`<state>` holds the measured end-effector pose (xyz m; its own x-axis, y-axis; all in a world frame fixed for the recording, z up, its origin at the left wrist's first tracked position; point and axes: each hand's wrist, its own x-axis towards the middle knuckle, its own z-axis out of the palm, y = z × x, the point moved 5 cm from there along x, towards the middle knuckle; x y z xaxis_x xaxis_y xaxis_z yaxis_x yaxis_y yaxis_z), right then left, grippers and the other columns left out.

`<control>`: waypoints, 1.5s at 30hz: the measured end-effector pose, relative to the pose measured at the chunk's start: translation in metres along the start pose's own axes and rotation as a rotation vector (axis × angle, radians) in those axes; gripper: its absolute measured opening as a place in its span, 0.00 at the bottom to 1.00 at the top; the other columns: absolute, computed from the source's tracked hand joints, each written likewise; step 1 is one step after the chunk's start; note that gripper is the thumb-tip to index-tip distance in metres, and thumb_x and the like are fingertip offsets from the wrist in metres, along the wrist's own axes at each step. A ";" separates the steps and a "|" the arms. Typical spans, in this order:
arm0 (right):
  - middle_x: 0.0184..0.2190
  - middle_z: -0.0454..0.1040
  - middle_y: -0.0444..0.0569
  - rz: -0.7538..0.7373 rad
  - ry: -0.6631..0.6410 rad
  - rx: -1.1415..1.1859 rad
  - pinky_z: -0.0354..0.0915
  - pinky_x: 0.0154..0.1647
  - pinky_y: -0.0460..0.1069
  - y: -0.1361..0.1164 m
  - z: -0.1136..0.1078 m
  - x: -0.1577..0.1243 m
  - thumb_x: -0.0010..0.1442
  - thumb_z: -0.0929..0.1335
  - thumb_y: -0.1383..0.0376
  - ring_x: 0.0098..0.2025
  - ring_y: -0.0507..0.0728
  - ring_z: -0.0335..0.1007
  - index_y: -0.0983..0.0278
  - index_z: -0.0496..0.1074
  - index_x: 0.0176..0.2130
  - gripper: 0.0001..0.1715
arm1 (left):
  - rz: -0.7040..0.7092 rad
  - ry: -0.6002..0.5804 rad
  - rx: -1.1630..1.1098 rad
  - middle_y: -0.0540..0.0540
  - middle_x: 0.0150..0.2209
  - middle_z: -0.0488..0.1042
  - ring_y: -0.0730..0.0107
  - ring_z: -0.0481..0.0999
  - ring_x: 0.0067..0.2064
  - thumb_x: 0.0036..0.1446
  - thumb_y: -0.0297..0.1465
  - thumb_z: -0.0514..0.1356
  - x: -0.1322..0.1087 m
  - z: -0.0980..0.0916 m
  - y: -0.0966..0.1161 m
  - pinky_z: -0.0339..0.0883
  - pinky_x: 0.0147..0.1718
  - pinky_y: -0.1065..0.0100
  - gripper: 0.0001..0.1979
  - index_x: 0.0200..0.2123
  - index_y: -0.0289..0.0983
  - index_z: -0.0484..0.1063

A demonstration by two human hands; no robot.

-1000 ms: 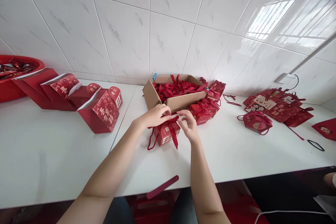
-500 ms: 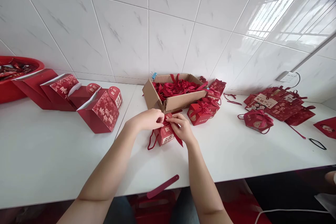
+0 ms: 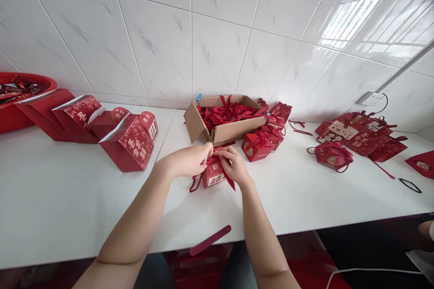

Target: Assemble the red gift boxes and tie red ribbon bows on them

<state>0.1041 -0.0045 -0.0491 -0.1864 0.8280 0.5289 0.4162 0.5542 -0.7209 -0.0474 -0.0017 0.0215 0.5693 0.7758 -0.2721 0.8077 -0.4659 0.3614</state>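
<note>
Head view: fingers of my left hand point(image 3: 185, 161) and right hand point(image 3: 234, 165) pinch the ribbon point(image 3: 214, 160) atop the red box point(image 3: 213, 177) on the tabletop point(image 3: 68, 198).

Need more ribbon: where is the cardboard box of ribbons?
Head view: the cardboard box sits centrally by the tiled wall, behind the small red box that the left hand and right hand hold, tied gift boxes to its right.
</note>
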 end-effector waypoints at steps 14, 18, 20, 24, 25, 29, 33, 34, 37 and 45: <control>0.34 0.67 0.48 -0.057 0.020 0.000 0.68 0.41 0.51 0.009 0.002 -0.001 0.54 0.62 0.77 0.37 0.53 0.68 0.59 0.80 0.33 0.21 | -0.063 -0.006 -0.029 0.45 0.37 0.75 0.63 0.73 0.32 0.60 0.41 0.49 0.017 0.001 -0.015 0.60 0.27 0.68 0.16 0.47 0.39 0.61; 0.34 0.67 0.48 -0.068 0.023 -0.015 0.68 0.41 0.51 0.008 0.002 -0.001 0.53 0.62 0.78 0.37 0.54 0.68 0.58 0.80 0.33 0.22 | 0.022 0.216 -0.079 0.45 0.43 0.74 0.63 0.74 0.40 0.60 0.37 0.50 0.036 -0.003 -0.023 0.64 0.33 0.68 0.14 0.45 0.40 0.68; 0.35 0.68 0.48 -0.067 0.018 -0.015 0.68 0.41 0.51 0.008 0.002 -0.001 0.54 0.62 0.77 0.37 0.54 0.68 0.58 0.80 0.33 0.22 | 0.088 0.240 -0.079 0.45 0.43 0.74 0.62 0.73 0.41 0.57 0.36 0.53 0.046 0.001 -0.024 0.64 0.35 0.68 0.10 0.38 0.39 0.71; 0.35 0.68 0.48 -0.063 0.010 -0.005 0.68 0.41 0.51 0.007 0.003 -0.002 0.54 0.62 0.77 0.37 0.53 0.68 0.58 0.80 0.33 0.21 | 0.156 0.268 -0.093 0.46 0.36 0.74 0.65 0.72 0.36 0.56 0.33 0.54 0.057 0.005 -0.023 0.62 0.32 0.68 0.07 0.29 0.37 0.68; 0.34 0.67 0.48 -0.060 0.009 -0.004 0.68 0.41 0.51 0.008 0.003 -0.002 0.54 0.62 0.77 0.37 0.53 0.67 0.58 0.80 0.33 0.22 | 0.156 0.271 -0.101 0.47 0.35 0.74 0.66 0.71 0.35 0.57 0.33 0.54 0.057 0.005 -0.023 0.62 0.32 0.68 0.07 0.29 0.37 0.67; 0.33 0.66 0.48 -0.028 -0.015 -0.004 0.68 0.41 0.51 0.008 0.004 -0.002 0.55 0.61 0.77 0.36 0.53 0.66 0.59 0.80 0.33 0.23 | 0.138 0.266 -0.116 0.48 0.33 0.73 0.68 0.70 0.32 0.58 0.32 0.52 0.056 0.005 -0.022 0.60 0.29 0.69 0.07 0.28 0.38 0.65; 0.33 0.66 0.48 -0.006 -0.042 -0.001 0.68 0.41 0.51 0.009 0.005 -0.002 0.55 0.60 0.78 0.36 0.53 0.66 0.59 0.80 0.32 0.23 | 0.126 0.265 -0.111 0.48 0.31 0.72 0.68 0.68 0.30 0.58 0.31 0.51 0.055 0.005 -0.021 0.58 0.27 0.69 0.07 0.28 0.38 0.63; 0.33 0.66 0.48 -0.003 -0.041 0.000 0.68 0.41 0.51 0.010 0.005 -0.002 0.54 0.60 0.78 0.36 0.53 0.66 0.59 0.80 0.32 0.23 | 0.124 0.265 -0.108 0.48 0.31 0.72 0.68 0.68 0.29 0.58 0.30 0.51 0.055 0.005 -0.020 0.57 0.27 0.69 0.07 0.28 0.38 0.63; 0.33 0.66 0.48 -0.004 -0.027 0.005 0.68 0.41 0.51 0.011 0.005 -0.002 0.54 0.60 0.78 0.36 0.53 0.66 0.59 0.80 0.31 0.23 | 0.114 0.270 -0.094 0.48 0.30 0.71 0.69 0.66 0.27 0.57 0.29 0.50 0.054 0.004 -0.019 0.55 0.25 0.69 0.06 0.28 0.38 0.62; 0.40 0.70 0.50 -0.047 0.013 0.026 0.68 0.42 0.52 -0.003 -0.005 -0.001 0.59 0.62 0.71 0.40 0.55 0.68 0.57 0.74 0.49 0.21 | 0.191 0.253 -0.179 0.50 0.33 0.74 0.68 0.70 0.30 0.57 0.34 0.52 0.046 0.001 -0.019 0.59 0.27 0.70 0.05 0.35 0.40 0.65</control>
<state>0.1072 -0.0076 -0.0455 -0.1939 0.7997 0.5682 0.3836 0.5949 -0.7064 -0.0361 0.0426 0.0017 0.6331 0.7732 0.0360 0.6385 -0.5479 0.5405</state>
